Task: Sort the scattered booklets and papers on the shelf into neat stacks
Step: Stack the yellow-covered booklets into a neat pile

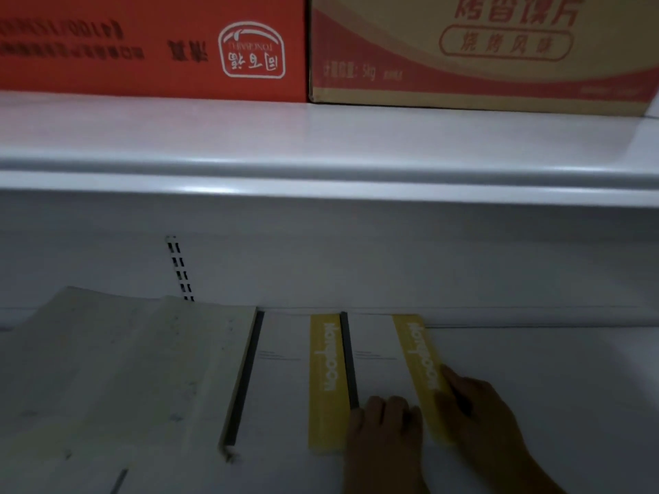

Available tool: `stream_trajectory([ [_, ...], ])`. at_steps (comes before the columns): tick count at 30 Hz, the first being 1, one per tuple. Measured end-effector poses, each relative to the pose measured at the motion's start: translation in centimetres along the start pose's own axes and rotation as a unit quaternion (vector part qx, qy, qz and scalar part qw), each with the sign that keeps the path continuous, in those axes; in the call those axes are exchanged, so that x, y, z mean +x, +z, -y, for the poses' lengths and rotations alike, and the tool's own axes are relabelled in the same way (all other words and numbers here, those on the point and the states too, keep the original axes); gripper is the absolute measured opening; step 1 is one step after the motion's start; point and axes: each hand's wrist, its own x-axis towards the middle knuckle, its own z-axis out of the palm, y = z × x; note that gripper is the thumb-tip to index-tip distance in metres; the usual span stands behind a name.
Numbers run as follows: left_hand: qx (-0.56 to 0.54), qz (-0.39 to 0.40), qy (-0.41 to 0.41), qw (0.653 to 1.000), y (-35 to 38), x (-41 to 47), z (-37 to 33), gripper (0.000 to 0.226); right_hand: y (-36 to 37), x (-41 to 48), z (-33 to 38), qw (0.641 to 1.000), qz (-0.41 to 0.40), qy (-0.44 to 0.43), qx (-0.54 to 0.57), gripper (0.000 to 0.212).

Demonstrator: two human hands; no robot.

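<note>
Your left hand (387, 426) sits knuckles-up on the right booklet (378, 354), grip unclear | right hand (478, 404) lays straight fingers along its yellow edge | booklet near-right on shelf (556, 386) | likely light, slick, floppy: take it by the dark spine (348, 361)

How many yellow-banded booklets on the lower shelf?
2. The left booklet lies just right of the paper pile. The right booklet lies beside it, under the left hand and right hand. Others may lie hidden beneath these or the pile.
</note>
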Motion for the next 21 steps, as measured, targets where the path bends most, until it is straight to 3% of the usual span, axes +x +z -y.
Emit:
stream_trajectory([
  [3, 0.005, -0.008, -0.012, 1.0, 0.0, -0.2, 0.2, 0.02, 0.2, 0.0, 0.2, 1.0, 0.009, 0.001, -0.015, 0.072],
  [7, -0.003, 0.056, -0.01, 0.998, -0.8, -0.7, -0.2, 0.035, 0.6, -0.2, 0.0, 0.999, -0.041, -0.013, 0.017, 0.044],
  [13, 0.032, 0.17, 0.001, 0.985, -3.0, -1.3, -0.8, 0.039, 1.0, 0.2, -0.5, 0.998, -0.042, -0.017, 0.053, 0.046],
  [17, -0.023, 0.179, 0.045, 0.983, -6.2, -3.3, 0.5, 0.039, 0.1, -0.5, 0.4, 0.999, 0.017, -0.028, 0.026, 0.055],
  [20, -0.034, 0.172, 0.015, 0.984, -10.7, -4.9, 2.6, 0.045, -1.1, -2.1, 1.6, 0.996, 0.07, -0.045, -0.018, 0.065],
  [21, -0.02, 0.204, -0.002, 0.979, -12.3, -5.2, 3.3, 0.047, -1.4, -2.8, 1.6, 0.996, 0.073, -0.047, -0.029, 0.065],
])
